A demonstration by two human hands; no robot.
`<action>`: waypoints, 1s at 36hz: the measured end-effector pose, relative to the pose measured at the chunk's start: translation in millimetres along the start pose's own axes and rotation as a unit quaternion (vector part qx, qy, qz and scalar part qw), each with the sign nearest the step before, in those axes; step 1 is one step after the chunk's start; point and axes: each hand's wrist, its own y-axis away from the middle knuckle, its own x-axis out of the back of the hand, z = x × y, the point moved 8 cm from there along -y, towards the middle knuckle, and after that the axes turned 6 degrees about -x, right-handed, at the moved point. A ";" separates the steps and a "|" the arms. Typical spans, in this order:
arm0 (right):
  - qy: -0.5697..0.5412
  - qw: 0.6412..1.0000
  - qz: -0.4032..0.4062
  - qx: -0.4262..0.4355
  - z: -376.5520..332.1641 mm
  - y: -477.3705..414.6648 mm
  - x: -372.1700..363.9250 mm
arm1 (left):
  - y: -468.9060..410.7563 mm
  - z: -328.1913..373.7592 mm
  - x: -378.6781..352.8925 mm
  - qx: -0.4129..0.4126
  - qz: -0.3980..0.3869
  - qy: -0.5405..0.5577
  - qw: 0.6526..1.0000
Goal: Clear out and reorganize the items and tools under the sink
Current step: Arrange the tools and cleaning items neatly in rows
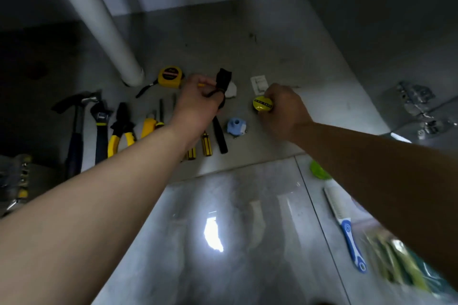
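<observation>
Cabinet floor (247, 39) under the sink, white pipe (99, 22) coming down at left; by my read the sorting is well along. Tools lie side by side near the front edge: hammer (76, 126), wrench (100, 126), pliers (121, 131), yellow-handled cutter (148, 125), screwdrivers (205, 142), black-handled tool (220, 136); tape measure (170, 77) behind them, beside the pipe's foot; blue fitting (235, 126) and white switch plate (259, 84) right of the row.

Left to do, I'd judge: the two small pieces you hold, plus what sits out on the room floor at right; brush (347, 218), green lid (319, 171), a blurred bag (401, 262).

Your left grip (198, 100) is curled round a black strap (224, 79), over the far end of the row, just beside a white lump (231, 90); what the strap belongs to I can't tell. Your right grip (285, 109) is closed on a small yellow roll (262, 104), low between switch plate and blue fitting; whether it touches the floor, can't tell.
</observation>
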 end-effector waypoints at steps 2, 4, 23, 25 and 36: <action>0.005 1.000 0.001 -0.008 -4.1 -7.7 -9.0 | -1.9 -5.4 6.4 -0.001 0.010 0.025 1.000; -0.003 1.000 0.009 -0.021 -5.1 -13.5 -13.3 | -2.8 -9.7 9.6 0.000 0.016 0.034 0.999; -0.407 0.885 -0.103 -0.199 -10.2 55.7 -8.5 | 22.1 -7.3 -44.7 -0.125 -0.070 -0.123 0.982; -0.363 0.903 -0.087 -0.214 -0.8 56.2 -5.7 | 27.9 -1.9 -44.3 -0.158 -0.088 -0.153 0.971; -0.099 0.973 -0.067 -0.199 29.4 44.1 -19.6 | 34.0 -15.7 -38.7 -0.179 -0.147 -0.338 0.912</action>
